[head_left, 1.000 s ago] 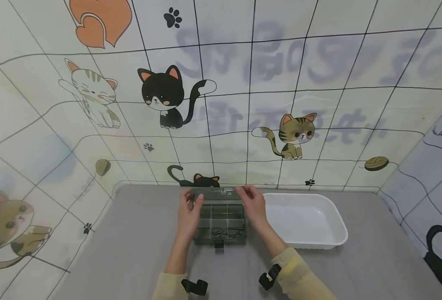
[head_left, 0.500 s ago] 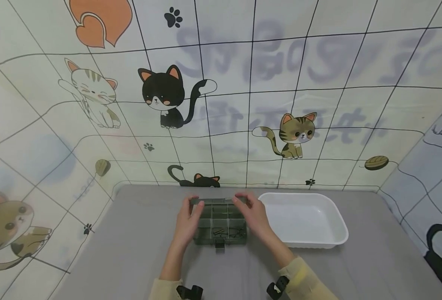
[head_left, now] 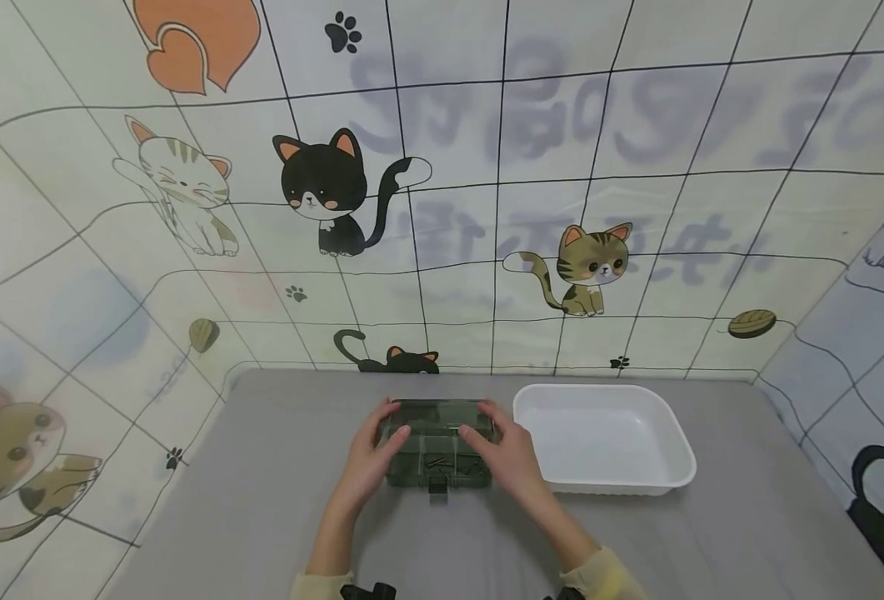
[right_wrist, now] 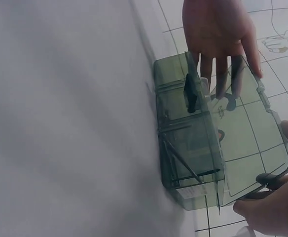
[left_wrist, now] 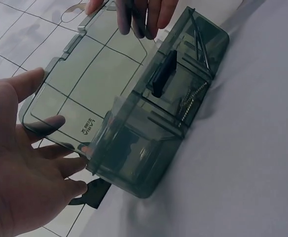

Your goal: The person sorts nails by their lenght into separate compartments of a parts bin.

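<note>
A translucent green compartment box (head_left: 412, 478) stands on the grey surface, its hinged lid (head_left: 437, 413) tilted partway over the compartments. At the lid's left end my left hand (head_left: 367, 468) holds it, thumb on the front edge and fingers behind. The right hand (head_left: 514, 457) holds the other end the same way. Through the clear lid in the left wrist view, some fingertips show behind it. Thin metal pieces, one threaded like a screw (left_wrist: 192, 102), lie in the front compartments. A dark latch (head_left: 437, 484) sits at the middle of the box's front.
To the right of the box stands a white tray (head_left: 602, 487), close to my right hand. A cloth wall (head_left: 456, 317) printed with cats and grid lines rises behind the grey tabletop (head_left: 262, 500) and along both sides.
The lid has swung from upright forward and down over the box. Both hands have come nearer with it, thumbs lower now. The box and the tray stay put.
</note>
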